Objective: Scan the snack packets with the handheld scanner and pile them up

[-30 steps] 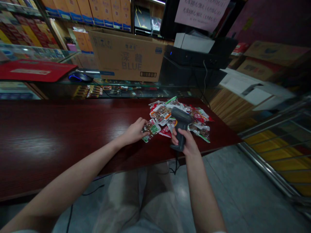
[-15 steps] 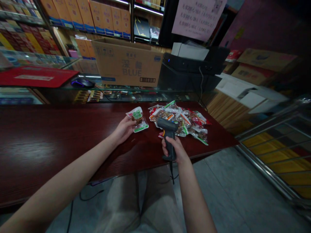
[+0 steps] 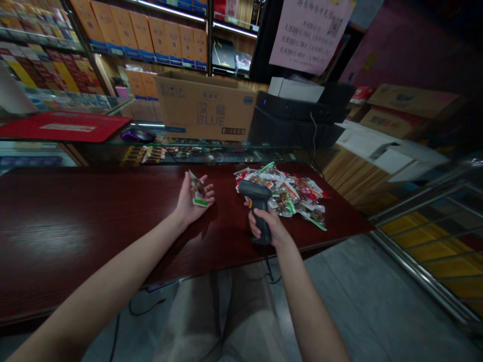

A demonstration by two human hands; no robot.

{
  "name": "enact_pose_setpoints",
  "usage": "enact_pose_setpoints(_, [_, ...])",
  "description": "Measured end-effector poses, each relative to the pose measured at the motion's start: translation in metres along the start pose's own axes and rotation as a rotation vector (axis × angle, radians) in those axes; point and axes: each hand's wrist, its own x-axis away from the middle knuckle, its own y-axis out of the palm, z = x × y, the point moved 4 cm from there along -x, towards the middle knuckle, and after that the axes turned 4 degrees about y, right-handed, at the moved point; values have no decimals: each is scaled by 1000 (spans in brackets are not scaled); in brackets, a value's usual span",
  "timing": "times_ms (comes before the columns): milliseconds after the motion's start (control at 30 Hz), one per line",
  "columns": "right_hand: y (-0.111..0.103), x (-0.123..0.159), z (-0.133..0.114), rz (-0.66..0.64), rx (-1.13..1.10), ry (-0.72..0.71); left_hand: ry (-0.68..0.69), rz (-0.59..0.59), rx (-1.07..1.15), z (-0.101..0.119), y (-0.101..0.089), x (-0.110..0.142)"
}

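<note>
Your barcode scanner (image 3: 259,201) is dark grey, and the snack packets (image 3: 283,193) piled beside it are clear plastic flecked with red, white and green, with brown contents showing through. The lone packet (image 3: 198,190) on your palm has a green-and-white edge, and the counter top (image 3: 75,216) beneath you is deep reddish-brown with a fine wood grain. Ahead, you see a bright red mat (image 3: 64,125), a tan cardboard box (image 3: 206,106) with grey-blue print, a black mouse (image 3: 138,134) with a purple glow, and a pale pink notice (image 3: 309,35) with dark writing.
</note>
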Motion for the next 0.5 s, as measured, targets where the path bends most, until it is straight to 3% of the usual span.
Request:
enact_pose_setpoints(133, [12,-11,6,-58,-10,34,-3,54,-2,7,-9,-5])
enact_pose_setpoints(333, [7,-6,13,-97,-47,95,61,176,-23,10,-20,-14])
enact_pose_setpoints(500, [9,-1,16,-189,-24,199,111,152,-134,10,-24,-18])
